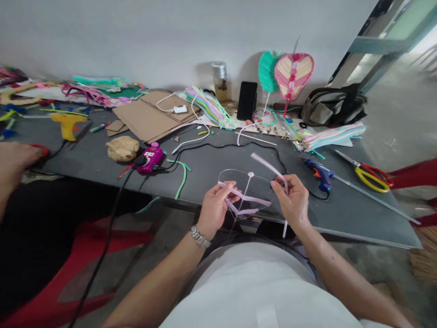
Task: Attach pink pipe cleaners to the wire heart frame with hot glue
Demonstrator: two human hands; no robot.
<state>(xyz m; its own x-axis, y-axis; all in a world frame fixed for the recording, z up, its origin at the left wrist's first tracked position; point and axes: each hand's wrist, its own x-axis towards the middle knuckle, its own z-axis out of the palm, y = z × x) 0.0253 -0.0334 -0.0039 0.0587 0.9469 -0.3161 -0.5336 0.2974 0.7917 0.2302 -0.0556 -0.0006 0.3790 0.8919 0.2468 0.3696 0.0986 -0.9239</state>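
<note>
Both forearms come in from the bottom of the shot and meet over the near edge of the dark table point(218, 164). The left hand point(215, 206), watch on the wrist, is turned inward, with thumb and fingers pinched on the left end of a pale pink straw point(249, 198). That straw lies roughly left to right across the wire frame point(246, 187), dipping a bit toward the right. The right hand point(294, 200) is curled, fingers closed around a longer straw point(268, 167). Its long axis starts at a tip up and to the left, slants down into the fingers, and the tail hangs below the wrist. The frame is a thin loop held between both hands, its centre stick close to upright. A blue glue gun point(321, 175) and scissors point(370, 175) lie on the table to the right of that hand.
</note>
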